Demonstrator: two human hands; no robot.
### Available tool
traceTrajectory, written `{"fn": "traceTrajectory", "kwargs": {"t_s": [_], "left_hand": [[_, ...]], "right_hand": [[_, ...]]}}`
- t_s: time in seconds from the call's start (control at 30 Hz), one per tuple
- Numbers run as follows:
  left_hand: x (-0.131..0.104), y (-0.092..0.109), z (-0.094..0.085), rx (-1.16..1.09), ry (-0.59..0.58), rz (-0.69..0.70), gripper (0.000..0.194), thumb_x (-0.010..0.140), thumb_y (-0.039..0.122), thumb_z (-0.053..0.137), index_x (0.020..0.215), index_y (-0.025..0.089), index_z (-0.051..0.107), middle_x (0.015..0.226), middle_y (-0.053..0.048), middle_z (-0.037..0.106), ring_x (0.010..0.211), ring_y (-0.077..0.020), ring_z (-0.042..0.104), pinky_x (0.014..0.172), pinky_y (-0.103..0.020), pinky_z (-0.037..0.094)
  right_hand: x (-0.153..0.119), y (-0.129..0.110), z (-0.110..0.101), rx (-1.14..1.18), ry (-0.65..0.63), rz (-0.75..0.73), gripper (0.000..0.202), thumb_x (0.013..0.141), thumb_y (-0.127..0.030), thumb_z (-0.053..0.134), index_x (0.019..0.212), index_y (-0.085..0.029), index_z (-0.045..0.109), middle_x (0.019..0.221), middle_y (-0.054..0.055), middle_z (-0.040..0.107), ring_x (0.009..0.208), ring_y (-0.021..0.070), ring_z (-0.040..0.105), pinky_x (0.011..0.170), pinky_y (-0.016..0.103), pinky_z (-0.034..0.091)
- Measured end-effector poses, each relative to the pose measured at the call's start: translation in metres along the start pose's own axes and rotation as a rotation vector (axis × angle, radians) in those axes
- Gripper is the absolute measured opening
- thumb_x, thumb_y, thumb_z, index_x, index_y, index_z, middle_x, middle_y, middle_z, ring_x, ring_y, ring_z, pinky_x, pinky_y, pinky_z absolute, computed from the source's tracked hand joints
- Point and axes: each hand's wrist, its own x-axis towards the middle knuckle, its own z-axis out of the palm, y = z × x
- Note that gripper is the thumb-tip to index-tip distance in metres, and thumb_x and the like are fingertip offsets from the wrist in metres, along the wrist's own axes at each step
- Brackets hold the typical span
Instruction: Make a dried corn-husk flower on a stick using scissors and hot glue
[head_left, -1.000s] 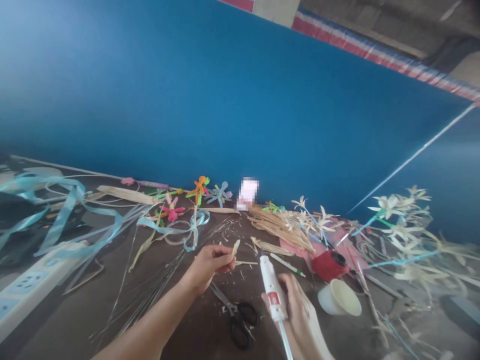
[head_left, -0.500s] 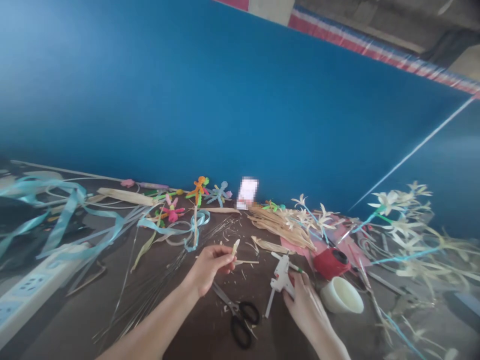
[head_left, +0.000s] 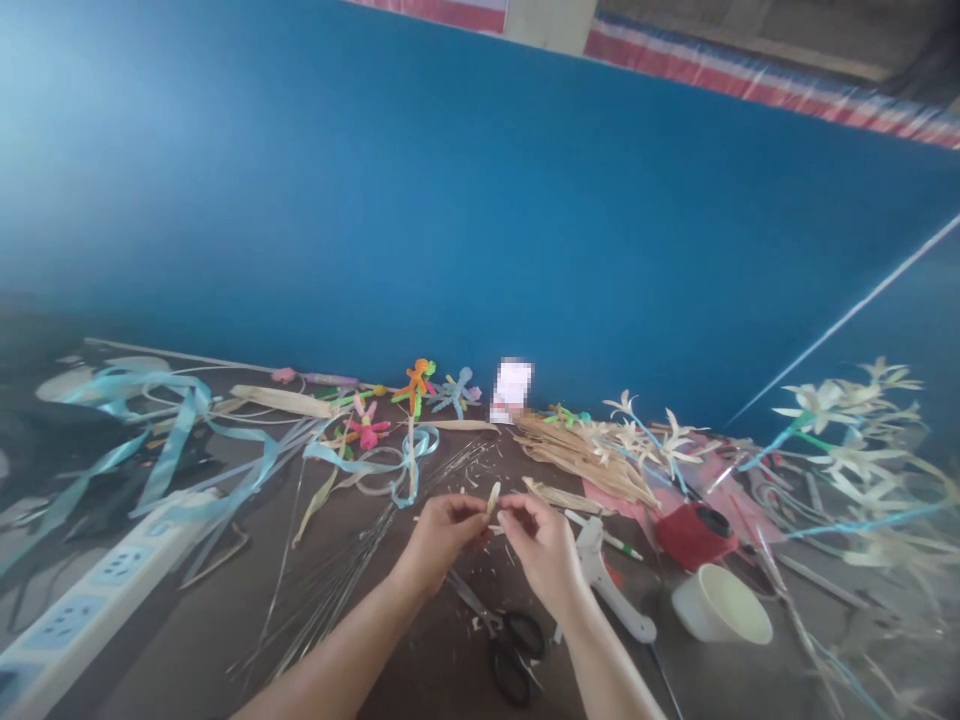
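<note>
A small pale petal-shaped piece (head_left: 493, 497), perhaps of dried husk, stands up between the fingertips of my left hand (head_left: 441, 538). My right hand (head_left: 546, 552) is closed in a pinch against the same piece from the right; its exact contact is partly hidden. Just right of that wrist lies a white glue gun (head_left: 606, 580), partly covered by my arm. Black-handled scissors (head_left: 504, 640) rest on the dark table between my forearms, with pale scraps scattered around them.
At left are a white power strip (head_left: 82, 610), light blue ribbon (head_left: 176, 425) and thin wires (head_left: 330, 590). Behind are pipe-cleaner figures (head_left: 416, 385) and dried husks (head_left: 581, 460). To the right stand a white cup (head_left: 724, 607), a red object (head_left: 694, 533) and pale husk flowers (head_left: 821, 405).
My right hand has let go of the glue gun, which now lies on the table, and has moved left to meet my left hand at the petal-shaped piece. The view has shifted slightly.
</note>
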Motion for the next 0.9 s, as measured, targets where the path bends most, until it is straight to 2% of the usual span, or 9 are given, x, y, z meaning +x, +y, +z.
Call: {"fn": "traceTrajectory", "kwargs": {"t_s": [0.1, 0.23, 0.6, 0.9], "left_hand": [[0.001, -0.002, -0.001, 0.052, 0.026, 0.019, 0.016, 0.064, 0.025, 0.065, 0.072, 0.012, 0.067, 0.057, -0.002, 0.062, 0.050, -0.0100, 0.053, 0.052, -0.020, 0.040], [0.003, -0.006, -0.003, 0.154, 0.068, 0.082, 0.014, 0.065, 0.023, 0.063, 0.071, 0.012, 0.068, 0.054, -0.001, 0.062, 0.049, -0.0100, 0.051, 0.049, -0.020, 0.038], [0.005, -0.010, -0.005, 0.370, 0.078, 0.173, 0.017, 0.067, 0.023, 0.059, 0.074, 0.013, 0.070, 0.066, -0.005, 0.067, 0.063, -0.0164, 0.058, 0.058, -0.023, 0.044], [0.002, -0.009, -0.002, 0.352, 0.065, 0.173, 0.016, 0.067, 0.023, 0.059, 0.075, 0.014, 0.070, 0.067, -0.004, 0.067, 0.061, -0.0148, 0.057, 0.058, -0.022, 0.043]], "right_hand": [[0.005, 0.006, 0.005, 0.072, -0.028, 0.038, 0.014, 0.076, -0.026, 0.053, 0.078, -0.016, 0.062, 0.075, 0.005, 0.064, 0.068, 0.0183, 0.059, 0.065, 0.028, 0.045], [0.004, 0.007, 0.011, 0.087, 0.017, 0.057, 0.015, 0.075, -0.028, 0.054, 0.076, -0.015, 0.061, 0.072, 0.005, 0.064, 0.066, 0.0178, 0.058, 0.062, 0.026, 0.044], [0.001, 0.006, 0.017, -0.087, 0.130, 0.012, 0.012, 0.074, -0.025, 0.053, 0.067, -0.018, 0.058, 0.064, 0.001, 0.060, 0.059, 0.0148, 0.054, 0.057, 0.023, 0.040], [0.001, 0.008, 0.016, -0.103, 0.133, -0.010, 0.013, 0.075, -0.022, 0.051, 0.063, -0.018, 0.057, 0.062, -0.001, 0.059, 0.058, 0.0132, 0.053, 0.057, 0.021, 0.038]]}}
